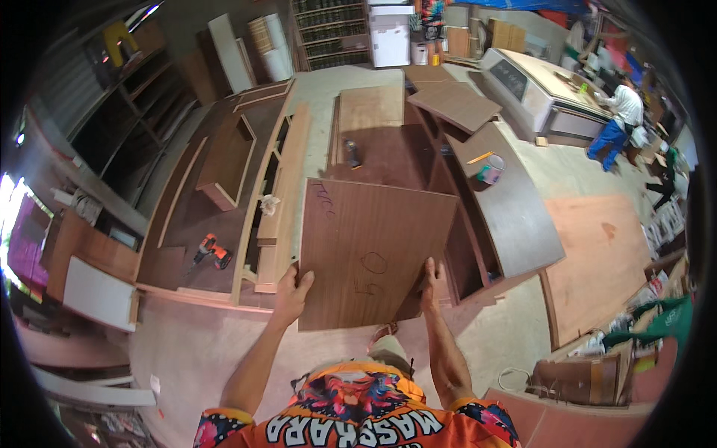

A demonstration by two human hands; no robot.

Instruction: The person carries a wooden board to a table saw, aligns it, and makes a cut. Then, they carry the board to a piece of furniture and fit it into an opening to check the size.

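I hold a brown wood-grain panel (pixel 358 231) upright before me, with handwritten marks on its face. My left hand (pixel 297 291) grips its left edge near the lower half. My right hand (pixel 429 287) grips the opposite edge; its fingers are partly hidden. Just beyond the panel, on the right, stands a cabinet carcass (pixel 515 216) with a grey top, carrying a can (pixel 491 170) and a yellow pencil-like stick (pixel 479 157). To the left lie long wooden frames (pixel 297 131).
An orange drill (pixel 213 250) lies on a dark board at left, near an open box (pixel 224 164). A dark tool (pixel 352 154) rests behind my panel. Plywood (pixel 594 261) lies at right. A co-worker (pixel 620 119) bends by a white counter (pixel 545 82). Shelving (pixel 328 33) stands behind.
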